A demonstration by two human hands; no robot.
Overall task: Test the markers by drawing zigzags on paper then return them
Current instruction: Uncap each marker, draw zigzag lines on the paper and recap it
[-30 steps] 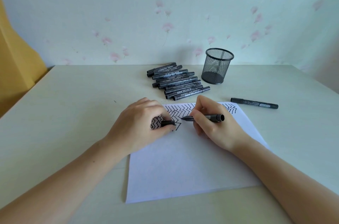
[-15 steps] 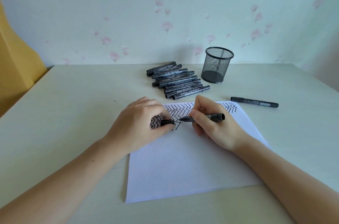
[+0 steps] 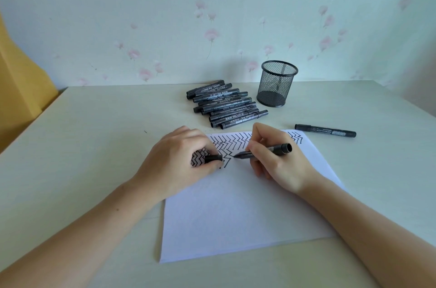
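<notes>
Now the right hand (image 3: 280,160) grips an uncapped marker (image 3: 264,151) almost level, its tip pointing left above the paper (image 3: 236,217); the left hand (image 3: 179,165) pinches the cap (image 3: 213,158) just beside that tip. Compared with a second ago, tip and cap have drawn closer together, though a small gap remains. Judged from this, the zigzag for this marker is finished and recapping is the step in hand. Zigzag rows (image 3: 233,145) fill the far edge of the sheet. A pile of capped markers (image 3: 224,106) lies near the table's (image 3: 94,134) far edge, with the mesh pen holder (image 3: 278,87) just to its right, apparently empty. One further marker (image 3: 325,130) lies alone toward the right edge, beyond the paper's far right corner.
</notes>
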